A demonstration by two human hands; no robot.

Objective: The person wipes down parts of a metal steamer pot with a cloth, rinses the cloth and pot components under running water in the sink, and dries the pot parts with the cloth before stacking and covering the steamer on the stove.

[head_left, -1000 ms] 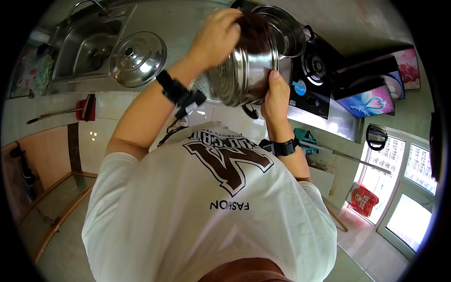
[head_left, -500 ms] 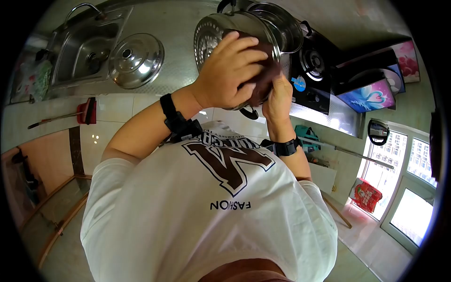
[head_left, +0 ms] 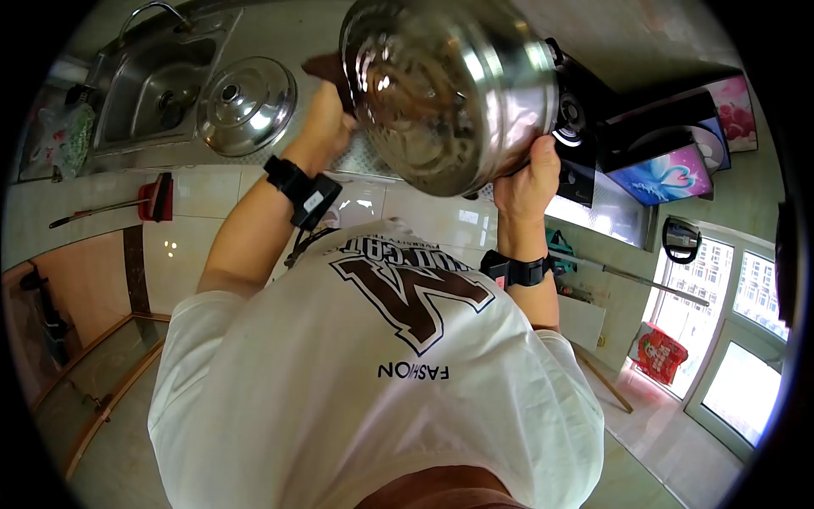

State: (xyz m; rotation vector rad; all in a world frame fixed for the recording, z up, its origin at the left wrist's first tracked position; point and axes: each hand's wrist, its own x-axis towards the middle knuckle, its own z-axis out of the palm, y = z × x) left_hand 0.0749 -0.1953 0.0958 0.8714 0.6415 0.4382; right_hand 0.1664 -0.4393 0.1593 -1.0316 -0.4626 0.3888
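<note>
A large stainless steel pot [head_left: 458, 93] is raised and tilted over the counter, its rounded shiny surface turned towards me. My right hand [head_left: 530, 180] grips its lower right edge, with the thumb showing in front and the other fingers mostly hidden behind it. At the pot's left side, my left hand [head_left: 329, 119] is closed on a dark brown cloth [head_left: 329, 68]. Part of that hand lies behind the pot, so I cannot tell whether the cloth touches the metal. A steel lid [head_left: 246, 106] lies on the counter to the left of my left hand.
A sink [head_left: 153, 110] with a curved tap is at the left end of the counter [head_left: 280, 38]. A black gas stove [head_left: 577, 174] stands to the right, partly covered by the pot. Beyond it are colourful boxes [head_left: 666, 174]. A red dustpan [head_left: 157, 199] is at lower left.
The pot has risen closer to me and turned, showing more of its rounded side. My left hand has moved left off its front with the cloth. My right hand has shifted slightly right.
</note>
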